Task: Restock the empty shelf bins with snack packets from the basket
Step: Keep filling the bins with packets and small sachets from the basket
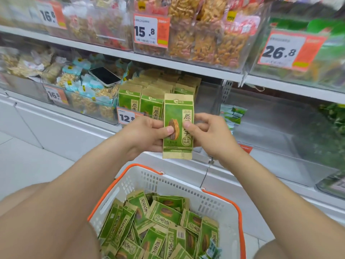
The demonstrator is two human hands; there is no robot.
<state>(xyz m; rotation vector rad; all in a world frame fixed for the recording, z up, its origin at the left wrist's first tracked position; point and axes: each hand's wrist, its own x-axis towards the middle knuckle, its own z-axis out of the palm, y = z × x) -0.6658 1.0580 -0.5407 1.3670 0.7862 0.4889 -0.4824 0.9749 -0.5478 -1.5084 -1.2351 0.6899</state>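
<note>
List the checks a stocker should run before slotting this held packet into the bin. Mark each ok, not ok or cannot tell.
1. Grip: left hand and right hand both pinch the held packet: ok.
2. Held packet upright, front facing out: ok.
3. Design matches the shelved packets: ok.
4. Free slot in the bin: front-right spot hidden behind the held packet: cannot tell.
5. Phone lies on the neighbouring bin's packets, off to the left: ok.

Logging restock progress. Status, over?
Left hand and right hand pinch one green packet, upright, before the part-filled bin. Basket holds many more. Nothing blocking.
</note>
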